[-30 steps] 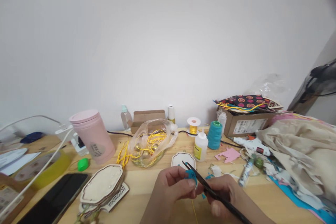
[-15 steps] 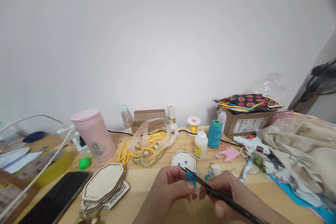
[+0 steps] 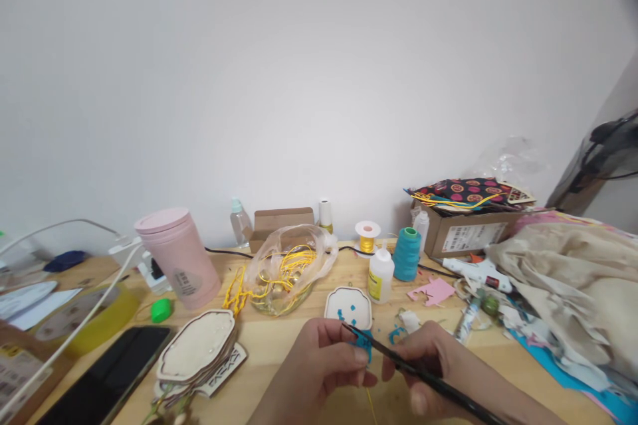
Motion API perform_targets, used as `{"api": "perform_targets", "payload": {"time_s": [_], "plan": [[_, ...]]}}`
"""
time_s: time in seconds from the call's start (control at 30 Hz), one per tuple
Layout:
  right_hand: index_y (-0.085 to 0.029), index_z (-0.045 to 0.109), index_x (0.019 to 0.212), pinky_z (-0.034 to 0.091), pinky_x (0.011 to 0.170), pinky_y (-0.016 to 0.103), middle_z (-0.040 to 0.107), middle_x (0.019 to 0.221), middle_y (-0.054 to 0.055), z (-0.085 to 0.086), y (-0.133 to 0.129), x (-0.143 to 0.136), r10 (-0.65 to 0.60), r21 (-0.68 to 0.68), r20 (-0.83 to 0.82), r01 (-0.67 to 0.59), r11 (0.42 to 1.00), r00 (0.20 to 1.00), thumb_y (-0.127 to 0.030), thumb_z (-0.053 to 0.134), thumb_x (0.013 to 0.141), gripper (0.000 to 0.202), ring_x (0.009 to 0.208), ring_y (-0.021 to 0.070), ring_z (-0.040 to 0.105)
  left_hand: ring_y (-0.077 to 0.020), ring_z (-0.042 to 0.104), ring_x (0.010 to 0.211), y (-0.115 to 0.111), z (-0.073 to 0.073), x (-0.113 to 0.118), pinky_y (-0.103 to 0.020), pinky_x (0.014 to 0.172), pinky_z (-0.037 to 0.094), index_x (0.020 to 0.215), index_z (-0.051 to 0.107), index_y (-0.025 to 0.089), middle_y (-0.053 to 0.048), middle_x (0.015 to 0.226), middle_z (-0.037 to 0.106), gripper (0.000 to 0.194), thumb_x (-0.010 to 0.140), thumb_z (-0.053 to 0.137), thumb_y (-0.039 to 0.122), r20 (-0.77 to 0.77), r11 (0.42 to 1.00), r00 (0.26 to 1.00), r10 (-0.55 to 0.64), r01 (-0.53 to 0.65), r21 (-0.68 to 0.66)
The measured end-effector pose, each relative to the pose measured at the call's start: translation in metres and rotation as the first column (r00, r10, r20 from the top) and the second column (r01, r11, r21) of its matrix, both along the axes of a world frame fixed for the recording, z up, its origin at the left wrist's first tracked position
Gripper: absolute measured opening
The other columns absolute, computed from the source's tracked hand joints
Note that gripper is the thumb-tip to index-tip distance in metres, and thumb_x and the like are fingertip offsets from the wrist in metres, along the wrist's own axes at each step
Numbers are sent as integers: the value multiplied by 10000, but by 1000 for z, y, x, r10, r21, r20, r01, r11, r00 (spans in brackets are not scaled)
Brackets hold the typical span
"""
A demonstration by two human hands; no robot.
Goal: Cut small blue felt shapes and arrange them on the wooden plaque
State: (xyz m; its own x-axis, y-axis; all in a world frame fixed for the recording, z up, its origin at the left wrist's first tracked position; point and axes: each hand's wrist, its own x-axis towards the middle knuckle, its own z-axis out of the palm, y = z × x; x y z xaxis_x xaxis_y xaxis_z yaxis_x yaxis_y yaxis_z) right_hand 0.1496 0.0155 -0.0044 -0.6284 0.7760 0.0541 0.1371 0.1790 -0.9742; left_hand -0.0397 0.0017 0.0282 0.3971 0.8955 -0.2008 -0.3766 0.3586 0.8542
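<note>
Between the thumb and fingers of my left hand [image 3: 323,357] is a small blue cut-out piece [image 3: 366,340], partly covered by the fingers. My right hand [image 3: 423,357] grips long, slim black tweezers [image 3: 413,370], whose pointed tips reach across to the blue piece, close to my left fingertips. Just beyond my hands lies a cream scalloped wooden plaque [image 3: 361,299] with a few small blue bits on it. A loose blue scrap [image 3: 397,334] rests on the table near my right fingers. Below my left hand hangs a thin yellow string [image 3: 371,405].
A glue bottle [image 3: 381,275] and teal thread cone [image 3: 407,254] stand behind the plaque. Stacked plaques [image 3: 197,348], a phone [image 3: 104,378] and a pink cup [image 3: 179,259] are on the left. Pink scraps [image 3: 433,291], a glue gun [image 3: 478,272] and cloth [image 3: 573,279] lie to the right.
The blue piece has turned and sits lower in my left fingers. The tweezers' tips have shifted slightly down, and more blue shows on the plaque.
</note>
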Motion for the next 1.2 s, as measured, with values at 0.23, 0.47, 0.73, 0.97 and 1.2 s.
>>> {"api": "perform_targets", "payload": {"time_s": [0.23,0.47,0.73,0.97,1.2], "plan": [[-103,666,760,156,367,188,344,465,-73,9,-1,1,3,-59,25,-2,998,1000,-402,686,588,346,423,57,256,-70,449,432,0,-2,0,-259,583,426,612,649,63,20,430,521,70,600,580,53,45,998,997,-64,64,1],[-63,664,774,152,370,187,360,472,-65,11,2,2,25,-108,47,-20,994,999,-461,700,543,462,426,57,268,-69,427,416,5,-5,-1,-279,587,437,606,643,46,18,410,511,64,578,599,83,53,995,994,-94,94,-15],[-93,624,721,150,375,197,294,489,-67,14,0,-1,19,-27,-5,-19,999,1000,-599,601,574,527,425,62,227,-71,462,439,5,-7,0,-270,573,450,602,628,66,16,447,530,30,621,604,70,59,999,997,-50,50,-15],[-165,589,753,214,387,203,295,497,-57,34,-19,-10,-93,-156,48,99,983,995,-709,437,602,584,432,96,259,-101,529,537,5,-5,3,-205,527,401,538,592,88,-7,513,563,122,652,627,116,64,999,997,-53,52,12],[-201,467,578,334,545,267,369,571,-20,50,-34,-18,-235,-211,-3,229,950,972,-653,457,639,456,549,153,348,-89,501,515,6,-9,6,-184,493,348,514,578,81,-20,519,562,174,661,628,158,32,999,999,-38,38,11]]}}
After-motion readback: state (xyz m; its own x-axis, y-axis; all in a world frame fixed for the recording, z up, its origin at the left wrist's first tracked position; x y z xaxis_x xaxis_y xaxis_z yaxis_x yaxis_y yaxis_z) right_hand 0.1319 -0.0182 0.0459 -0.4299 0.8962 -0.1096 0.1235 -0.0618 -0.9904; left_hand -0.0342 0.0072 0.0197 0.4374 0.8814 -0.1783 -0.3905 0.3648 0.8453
